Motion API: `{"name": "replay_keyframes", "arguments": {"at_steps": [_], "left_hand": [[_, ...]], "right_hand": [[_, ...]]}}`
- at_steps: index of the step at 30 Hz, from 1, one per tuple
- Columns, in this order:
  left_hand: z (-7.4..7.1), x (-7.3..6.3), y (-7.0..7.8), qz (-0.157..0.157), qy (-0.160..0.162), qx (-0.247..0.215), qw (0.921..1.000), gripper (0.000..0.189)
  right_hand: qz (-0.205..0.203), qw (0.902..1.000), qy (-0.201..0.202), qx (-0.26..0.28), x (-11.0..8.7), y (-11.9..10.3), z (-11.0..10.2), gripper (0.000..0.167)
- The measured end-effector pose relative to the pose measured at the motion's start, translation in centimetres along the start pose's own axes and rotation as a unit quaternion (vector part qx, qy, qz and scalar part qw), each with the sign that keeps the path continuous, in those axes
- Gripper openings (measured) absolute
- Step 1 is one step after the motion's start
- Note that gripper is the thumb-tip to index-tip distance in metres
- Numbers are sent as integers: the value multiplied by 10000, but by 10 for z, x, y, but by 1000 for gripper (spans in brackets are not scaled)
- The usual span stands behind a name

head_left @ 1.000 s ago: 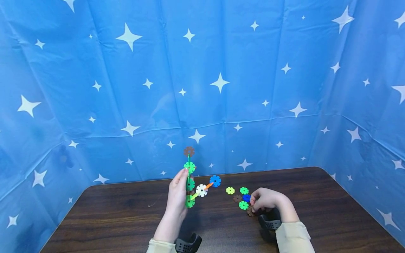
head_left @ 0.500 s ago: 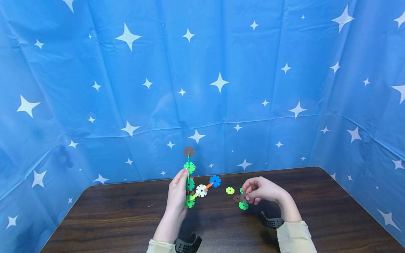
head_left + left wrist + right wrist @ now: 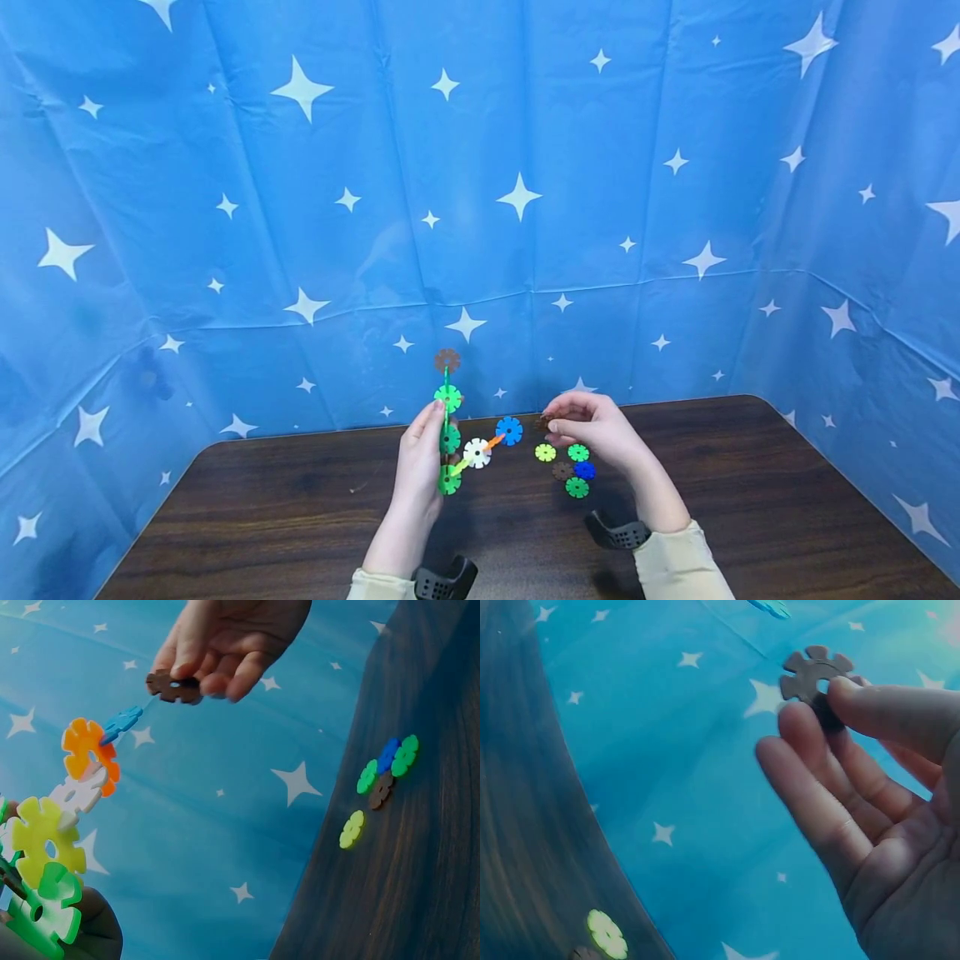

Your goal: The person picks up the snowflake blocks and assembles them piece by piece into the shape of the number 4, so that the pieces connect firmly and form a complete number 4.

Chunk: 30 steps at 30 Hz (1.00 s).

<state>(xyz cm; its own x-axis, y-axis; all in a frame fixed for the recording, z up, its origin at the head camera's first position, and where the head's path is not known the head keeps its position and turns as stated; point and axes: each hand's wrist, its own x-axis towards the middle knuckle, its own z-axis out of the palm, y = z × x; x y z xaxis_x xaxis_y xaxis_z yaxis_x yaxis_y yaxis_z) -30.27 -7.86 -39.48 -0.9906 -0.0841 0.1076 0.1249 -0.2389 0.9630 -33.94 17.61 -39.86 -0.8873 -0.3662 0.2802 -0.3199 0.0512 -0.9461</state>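
Note:
My left hand (image 3: 420, 454) grips a chain of notched plastic discs joined edge to edge, held up over the table. A brown disc (image 3: 447, 360) tops the upright part, above several green ones. From its lower end a branch runs right through a yellow disc (image 3: 49, 840), a white disc (image 3: 477, 452) and an orange disc (image 3: 91, 756) to a light blue disc (image 3: 508, 431). Between thumb and fingers my right hand (image 3: 600, 429) pinches a loose brown notched disc (image 3: 817, 679), a little right of the blue end and apart from it.
On the dark wooden table (image 3: 285, 517) lie loose discs below my right hand: a yellow one (image 3: 545, 452), two green (image 3: 577, 487), a brown (image 3: 562, 472) and a dark blue (image 3: 585, 471). A blue starred curtain (image 3: 480, 208) stands behind the table.
My right hand has picked up the brown disc from the near side of the loose discs and carried it up and left toward the chain's blue end. The left hand has stayed in place.

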Motion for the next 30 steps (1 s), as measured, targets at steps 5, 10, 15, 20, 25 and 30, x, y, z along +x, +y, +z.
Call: {"name": "replay_keyframes", "arguments": {"at_steps": [5, 10, 15, 20, 25, 30], "left_hand": [[0, -1, 1, -38, -13, 12, 10000, 41], [1, -1, 2, 25, -43, -45, 10000, 41], [0, -2, 2, 13, -47, -70, 10000, 40], [1, -1, 1, -38, -36, -39, 10000, 41], [1, -1, -1, -14, -43, 6, 10000, 43], [1, -1, 0, -7, -86, -9, 10000, 41]], "right_hand": [[-189, 9996, 139, 154, 2, 0, 9, 20], [-237, 9992, 294, 135, 3, 0, 15, 19], [-234, 9993, 276, 81, 3, -3, 19, 17], [-259, 9995, 171, 45, 3, -6, 21, 17], [-370, 9993, 108, -29, 3, -5, 23, 15], [-705, 9972, 24, -230, 3, -7, 25, 12]]}}
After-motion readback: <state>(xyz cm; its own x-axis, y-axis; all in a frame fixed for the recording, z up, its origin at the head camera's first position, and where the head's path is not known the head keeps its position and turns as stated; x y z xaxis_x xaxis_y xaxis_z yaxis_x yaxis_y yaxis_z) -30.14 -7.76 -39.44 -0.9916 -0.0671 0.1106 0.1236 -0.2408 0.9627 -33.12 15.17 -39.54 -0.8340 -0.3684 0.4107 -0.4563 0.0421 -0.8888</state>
